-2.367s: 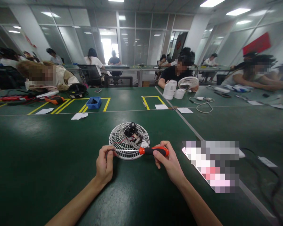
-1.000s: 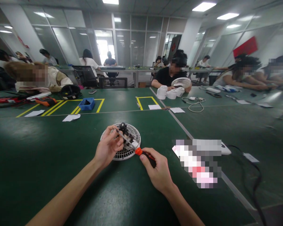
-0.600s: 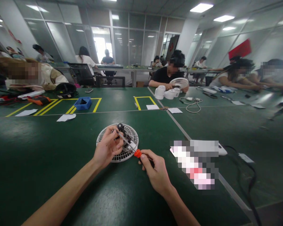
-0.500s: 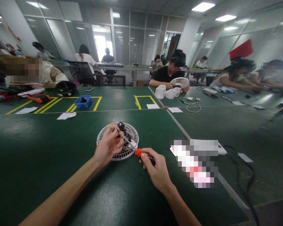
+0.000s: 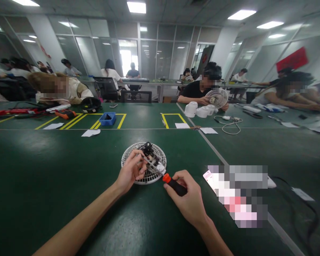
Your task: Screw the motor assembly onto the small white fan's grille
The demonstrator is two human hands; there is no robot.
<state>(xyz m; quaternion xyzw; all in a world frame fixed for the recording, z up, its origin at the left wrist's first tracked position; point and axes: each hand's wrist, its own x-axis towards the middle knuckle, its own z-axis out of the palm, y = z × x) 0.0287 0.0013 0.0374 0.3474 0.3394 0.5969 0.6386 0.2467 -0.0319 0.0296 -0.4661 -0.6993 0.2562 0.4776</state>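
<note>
A screwdriver [image 5: 176, 186] with a black handle and red collar lies in my right hand [image 5: 190, 199], its thumb straightened along the handle. Its metal shaft slants up and left, over a round white fan grille [image 5: 128, 152]. At the shaft's far end, the thumb and fingers of my left hand [image 5: 132, 169] pinch the tip; whether a small part sits there too is hidden. On the grille, which lies flat on the green table [image 5: 101, 220], rests a dark motor assembly [image 5: 148, 147] with wires and a white piece [image 5: 160, 167].
A blurred-out phone [image 5: 210, 177] and a white device with a black cable [image 5: 296, 185] lie to the right. Farther off are a blue bin [image 5: 107, 119], paper slips [image 5: 91, 133] and white housings [image 5: 191, 109]. Across the table a co-worker [image 5: 194, 89] holds another fan grille [image 5: 217, 98].
The view has swung left, so everything sits farther right. My right hand's fingers have loosened around the handle, showing more of it. My left hand keeps its pinch at the tip.
</note>
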